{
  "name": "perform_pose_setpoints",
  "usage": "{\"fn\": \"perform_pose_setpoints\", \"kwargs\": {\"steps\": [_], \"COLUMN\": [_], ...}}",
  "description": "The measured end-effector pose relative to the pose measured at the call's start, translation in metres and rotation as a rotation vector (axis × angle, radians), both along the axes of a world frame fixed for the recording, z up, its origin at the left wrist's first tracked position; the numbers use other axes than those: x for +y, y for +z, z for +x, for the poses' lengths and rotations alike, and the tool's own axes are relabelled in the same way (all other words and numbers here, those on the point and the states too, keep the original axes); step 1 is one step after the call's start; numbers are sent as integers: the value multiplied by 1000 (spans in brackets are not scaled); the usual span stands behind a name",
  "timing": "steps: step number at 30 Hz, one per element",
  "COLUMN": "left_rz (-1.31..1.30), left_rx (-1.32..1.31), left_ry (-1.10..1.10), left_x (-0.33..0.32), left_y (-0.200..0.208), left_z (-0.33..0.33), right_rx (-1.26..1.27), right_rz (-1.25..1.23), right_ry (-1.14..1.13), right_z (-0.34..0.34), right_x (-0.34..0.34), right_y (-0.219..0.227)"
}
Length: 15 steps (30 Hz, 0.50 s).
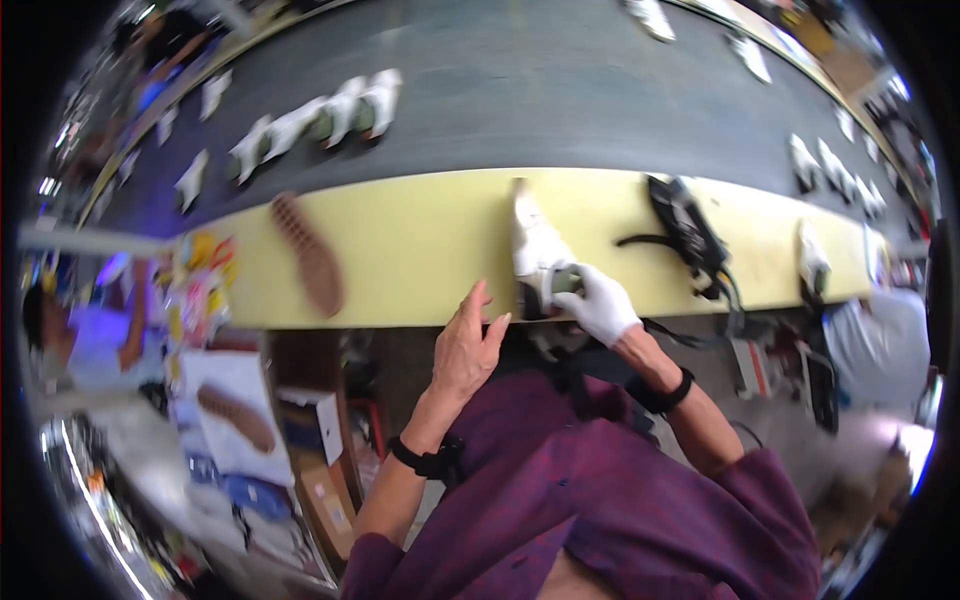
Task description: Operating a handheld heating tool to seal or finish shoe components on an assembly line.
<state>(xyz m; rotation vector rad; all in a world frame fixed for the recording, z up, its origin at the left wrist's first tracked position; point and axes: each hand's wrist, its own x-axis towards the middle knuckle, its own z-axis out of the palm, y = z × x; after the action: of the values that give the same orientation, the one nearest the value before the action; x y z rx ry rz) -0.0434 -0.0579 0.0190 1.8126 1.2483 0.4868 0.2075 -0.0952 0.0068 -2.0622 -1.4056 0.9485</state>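
Note:
A white shoe (538, 235) with a dark green opening lies lengthwise on the pale yellow bench (430, 230), its toe pointing away from me. My right hand (603, 308), in a white glove, grips the shoe at its near end by the opening. Just left of that end is my left hand (466, 345), bare, its fingers apart and holding nothing. It hovers at the bench's front edge. Farther left on the bench lies a reddish-brown shoe sole (308, 255). Black wristbands circle both wrists.
Beyond the bench runs a dark conveyor belt (480, 100) carrying several white shoes (342, 112). A black strapped device (690, 235) and another white shoe (813, 258) rest to the right. Another brown sole (236, 418) lies on a white surface at lower left. People are at both sides.

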Motion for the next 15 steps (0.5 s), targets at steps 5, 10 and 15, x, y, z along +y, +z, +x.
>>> {"fn": "perform_pose_setpoints", "kwargs": {"steps": [5,10,15], "left_rz": [298,4,-181], "left_rx": [131,-179,-135], "left_ry": [-159,-70,-292], "left_x": [11,1,4], "left_y": [-23,-58,-18], "left_z": [60,104,93], "right_rx": [-461,-703,-438], "right_rz": [708,399,105], "right_ry": [-177,-323,-171], "right_z": [101,217,200], "right_x": [-4,3,20], "right_y": [54,-4,35]}}
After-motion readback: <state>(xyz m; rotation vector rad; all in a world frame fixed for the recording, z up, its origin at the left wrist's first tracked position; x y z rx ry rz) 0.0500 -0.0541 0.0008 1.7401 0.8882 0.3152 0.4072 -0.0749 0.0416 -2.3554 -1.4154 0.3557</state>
